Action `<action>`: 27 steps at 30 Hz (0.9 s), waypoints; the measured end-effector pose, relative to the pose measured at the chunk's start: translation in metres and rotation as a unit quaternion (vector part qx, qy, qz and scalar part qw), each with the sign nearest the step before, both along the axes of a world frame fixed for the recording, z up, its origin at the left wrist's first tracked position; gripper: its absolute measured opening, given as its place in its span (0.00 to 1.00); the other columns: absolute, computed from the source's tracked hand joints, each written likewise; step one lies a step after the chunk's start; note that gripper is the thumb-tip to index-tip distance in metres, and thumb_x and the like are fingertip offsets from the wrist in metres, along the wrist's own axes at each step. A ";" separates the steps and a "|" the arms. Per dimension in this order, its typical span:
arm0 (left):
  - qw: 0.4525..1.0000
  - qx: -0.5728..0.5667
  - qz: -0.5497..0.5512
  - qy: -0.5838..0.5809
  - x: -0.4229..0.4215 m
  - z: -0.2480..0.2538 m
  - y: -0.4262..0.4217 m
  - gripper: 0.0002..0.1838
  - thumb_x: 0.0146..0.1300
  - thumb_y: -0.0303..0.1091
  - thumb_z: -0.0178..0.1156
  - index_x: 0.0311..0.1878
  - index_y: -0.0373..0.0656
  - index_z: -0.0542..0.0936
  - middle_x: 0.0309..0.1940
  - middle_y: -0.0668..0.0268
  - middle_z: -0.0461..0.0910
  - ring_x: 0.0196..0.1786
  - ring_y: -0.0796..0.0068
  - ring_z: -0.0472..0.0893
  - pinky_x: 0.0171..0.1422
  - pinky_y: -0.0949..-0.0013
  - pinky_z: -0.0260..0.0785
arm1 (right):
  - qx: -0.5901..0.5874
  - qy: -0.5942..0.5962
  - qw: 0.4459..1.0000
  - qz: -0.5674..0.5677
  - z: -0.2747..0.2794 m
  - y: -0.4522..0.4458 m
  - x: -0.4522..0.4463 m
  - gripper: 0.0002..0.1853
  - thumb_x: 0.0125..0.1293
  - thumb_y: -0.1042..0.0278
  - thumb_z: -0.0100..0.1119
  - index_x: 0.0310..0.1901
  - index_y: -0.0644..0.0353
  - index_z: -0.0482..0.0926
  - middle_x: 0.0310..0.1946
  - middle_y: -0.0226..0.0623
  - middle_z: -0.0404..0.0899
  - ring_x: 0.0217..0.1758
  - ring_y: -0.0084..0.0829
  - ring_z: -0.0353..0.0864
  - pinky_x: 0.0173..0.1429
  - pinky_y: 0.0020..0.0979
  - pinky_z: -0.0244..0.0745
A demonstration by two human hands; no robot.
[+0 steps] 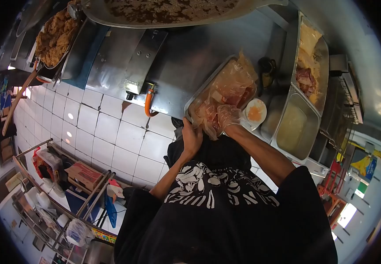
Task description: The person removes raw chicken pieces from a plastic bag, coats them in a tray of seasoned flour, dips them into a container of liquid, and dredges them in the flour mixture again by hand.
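Observation:
A metal tray [198,93] at the counter's near edge holds a clear plastic bag [236,72] with raw meat [242,96] in it. My left hand [192,138], bare, is at the tray's near left corner, its fingers closed on what looks like the bag's edge. On my right hand [229,116] is a clear plastic glove. Its fingers curl down into the raw meat at the bag's near end, and their tips are hidden. Right beside that hand stands a white tub [256,111] with orange contents.
A wide pan of dark liquid [168,11] spans the far side. Fried pieces [57,37] fill a container at far left. Metal pans on the right hold raw meat [307,81] and pale liquid [290,125]. An orange hose [149,102] hangs at the counter's front.

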State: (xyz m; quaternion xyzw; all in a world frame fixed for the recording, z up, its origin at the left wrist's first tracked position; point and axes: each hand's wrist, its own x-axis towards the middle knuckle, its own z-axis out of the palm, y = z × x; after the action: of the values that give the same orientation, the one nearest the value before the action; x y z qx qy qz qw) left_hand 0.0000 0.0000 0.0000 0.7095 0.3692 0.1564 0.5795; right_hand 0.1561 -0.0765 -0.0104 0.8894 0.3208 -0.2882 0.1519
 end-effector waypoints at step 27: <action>1.000 0.004 0.000 -0.024 -0.001 -0.011 -0.003 0.18 0.56 0.21 0.57 0.46 0.31 0.61 0.33 0.40 0.77 0.38 0.39 0.79 0.40 0.54 0.72 | 0.079 0.033 0.996 0.008 0.045 -0.001 0.028 0.13 0.50 0.70 0.66 0.40 0.58 0.82 0.41 0.43 0.83 0.47 0.42 0.83 0.46 0.40 0.79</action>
State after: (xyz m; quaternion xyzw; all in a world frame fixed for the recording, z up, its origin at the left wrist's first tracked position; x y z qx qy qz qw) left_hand -0.0006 -0.0033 -0.0111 0.7079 0.3542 0.1749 0.5855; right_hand 0.1840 -0.0772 0.0350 0.8859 0.3546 -0.2901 0.0725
